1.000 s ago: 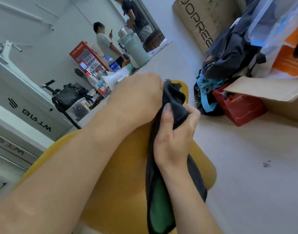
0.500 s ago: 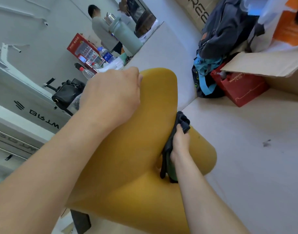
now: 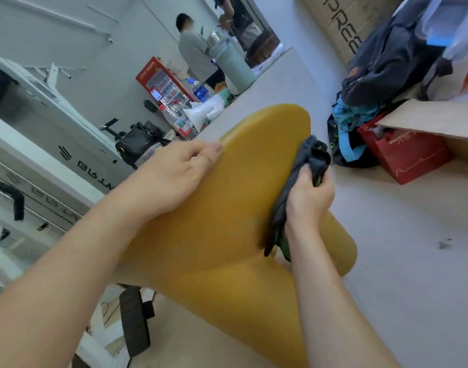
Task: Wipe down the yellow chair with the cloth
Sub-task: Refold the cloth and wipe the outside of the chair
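- The right hand's [image 3: 310, 200] grip is clamped on the dark cloth [image 3: 311, 155]. Its fingers curl over a bunched wad, and a loose tail hangs down along the wrist.
- The wad presses against the right edge of the yellow chair's [image 3: 241, 208] backrest, roughly midway along it and above the bend into the seat.
- The left hand [image 3: 172, 179] lies on the backrest's left edge with fingers relaxed and holding nothing. It appears to brace the chair.
- The wipe would likely go better with the wad flattened, so that more fabric meets the shell, and with the tail gathered in.
- Long overlapping strokes from the far top down to the near seat should cover the back evenly, with the left hand resisting each push.
- The rounded rim and the bend between back and seat look easiest to miss.
- A red bag [image 3: 405, 158] and a cardboard box [image 3: 426, 120] sit on the floor [image 3: 400, 248] to the right, well apart from the chair.
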The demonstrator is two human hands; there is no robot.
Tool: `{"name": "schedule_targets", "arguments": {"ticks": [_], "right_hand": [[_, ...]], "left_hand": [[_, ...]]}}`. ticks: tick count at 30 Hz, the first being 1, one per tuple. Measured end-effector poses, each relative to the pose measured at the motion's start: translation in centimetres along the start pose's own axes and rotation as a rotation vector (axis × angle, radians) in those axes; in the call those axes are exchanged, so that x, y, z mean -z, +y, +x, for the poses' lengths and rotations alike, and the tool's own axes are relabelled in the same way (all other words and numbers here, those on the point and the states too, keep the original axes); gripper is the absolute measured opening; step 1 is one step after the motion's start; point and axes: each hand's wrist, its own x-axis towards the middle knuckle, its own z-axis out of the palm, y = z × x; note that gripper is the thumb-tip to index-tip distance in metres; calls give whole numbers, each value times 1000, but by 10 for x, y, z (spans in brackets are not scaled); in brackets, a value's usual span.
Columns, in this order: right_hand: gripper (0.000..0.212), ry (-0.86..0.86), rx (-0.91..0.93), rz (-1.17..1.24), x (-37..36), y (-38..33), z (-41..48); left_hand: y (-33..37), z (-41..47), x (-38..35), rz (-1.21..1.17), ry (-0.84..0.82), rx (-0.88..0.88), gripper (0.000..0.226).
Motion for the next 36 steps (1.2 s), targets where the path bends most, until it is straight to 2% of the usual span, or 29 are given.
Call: {"name": "schedule_targets", "arguments": {"ticks": [1, 2, 3, 6, 8, 11, 12, 15, 16, 17, 18, 19, 21, 23, 25, 27, 30, 32, 36], "right_hand": [[31, -10, -4, -14, -1, -5, -7], [33, -19, 67, -25, -5, -12, -22], [37, -30, 231, -30, -11, -24, -49], [49, -214, 772, -121, -35, -52, -135], [49, -256, 903, -194, -43, -60, -146], [43, -133, 878, -107, -30, -45, -114], [41, -60, 804, -81, -24, -38, -100], [31, 85, 316, 2, -12, -22, -57], [28, 86, 184, 24, -9, -18, -49], [27, 86, 142, 14, -6, -17, -51], [31, 90, 214, -21, -7, -19, -63], [38, 84, 376, -52, -11, -22, -86], [50, -51, 705, -101, -23, -26, -141], [55, -188, 856, -137, -27, -26, -170], [48, -111, 930, -155, -24, -20, -149], [40, 41, 780, -122, -14, -9, -108], [31, 193, 214, -56, -2, 13, -53], [32, 179, -72, -20, 5, 35, -31], [36, 144, -338, 21, 14, 48, -29]], "left_hand": [[-6, -14, -2, -76, 17, 8, 62], [-10, -22, -4, -143, 60, 2, 66], [-12, -27, -5, -198, 93, 2, 63], [-17, -28, -7, -446, 233, 11, 26], [-16, -34, -3, -586, 305, 78, 30], [-20, -38, -3, -560, 280, 48, 38], [-20, -39, -5, -524, 257, 45, 37], [-21, -38, -8, -435, 287, 26, 26], [-22, -37, -8, -414, 289, 27, 25], [-21, -37, -8, -413, 274, 37, 26], [-22, -36, -8, -414, 258, 42, 27], [-23, -35, -7, -415, 247, 33, 26], [-27, -34, -7, -455, 257, -57, 17], [-34, -34, -10, -508, 309, -134, 20], [-38, -35, -14, -417, 332, -162, 20], [-38, -37, -16, -284, 329, -158, 27], [-33, -37, -20, -200, 380, -125, 33], [-31, -37, -23, -167, 402, -127, 33], [-28, -36, -29, -52, 501, -157, 40]]}}
